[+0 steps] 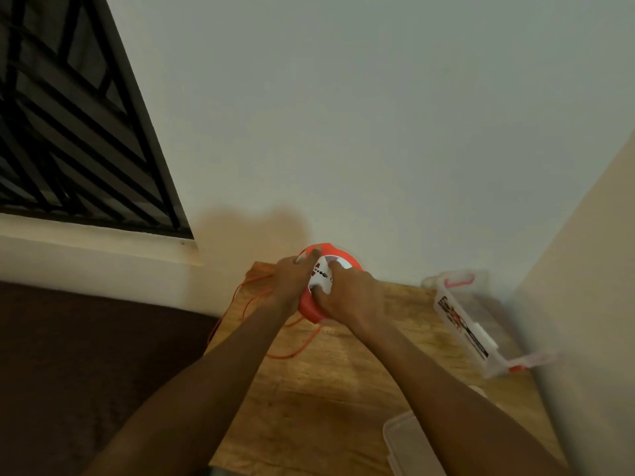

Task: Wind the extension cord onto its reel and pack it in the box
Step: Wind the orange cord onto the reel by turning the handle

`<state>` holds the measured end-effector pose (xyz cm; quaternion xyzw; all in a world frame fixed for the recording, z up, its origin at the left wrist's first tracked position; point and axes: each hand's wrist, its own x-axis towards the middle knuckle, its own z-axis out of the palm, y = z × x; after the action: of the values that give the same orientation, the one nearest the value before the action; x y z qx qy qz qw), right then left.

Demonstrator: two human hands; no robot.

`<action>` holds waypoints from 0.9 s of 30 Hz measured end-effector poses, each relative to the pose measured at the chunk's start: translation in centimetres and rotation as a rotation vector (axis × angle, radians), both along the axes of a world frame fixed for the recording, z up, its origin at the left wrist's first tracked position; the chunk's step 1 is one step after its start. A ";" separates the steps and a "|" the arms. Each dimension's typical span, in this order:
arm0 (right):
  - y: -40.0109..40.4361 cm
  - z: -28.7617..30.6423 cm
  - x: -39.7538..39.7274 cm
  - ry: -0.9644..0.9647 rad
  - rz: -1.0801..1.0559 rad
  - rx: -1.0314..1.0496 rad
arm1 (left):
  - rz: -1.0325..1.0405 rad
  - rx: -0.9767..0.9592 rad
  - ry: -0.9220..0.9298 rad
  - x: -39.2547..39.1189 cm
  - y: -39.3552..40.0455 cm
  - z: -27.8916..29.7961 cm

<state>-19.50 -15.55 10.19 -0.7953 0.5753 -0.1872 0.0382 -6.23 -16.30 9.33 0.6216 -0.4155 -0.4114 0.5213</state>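
An orange reel (338, 255) with a white socket face stands tilted on the wooden table (330, 400), close to the wall. My left hand (292, 280) grips its left rim, fingers over the top edge. My right hand (350, 297) presses on the white face, fingers curled into it. Thin orange cord (295, 350) lies in loose loops on the table left of and below the reel, and part of it hangs over the table's left edge. A clear plastic box (464, 328) with a printed label lies open at the right.
A clear plastic lid (409, 441) sits at the table's near right corner. White walls stand behind and to the right of the table. A barred window (68, 125) is at upper left, with a dark brown surface (86, 355) below it.
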 end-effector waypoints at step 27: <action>2.2 0.5 -0.3 0.676 0.414 0.040 | -0.350 0.139 0.000 2.6 0.9 -2.7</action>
<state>-19.81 -13.31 10.74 -0.9104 0.3864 0.1081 -0.1009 -3.67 -15.36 6.64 0.5745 -0.4877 -0.5235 0.3976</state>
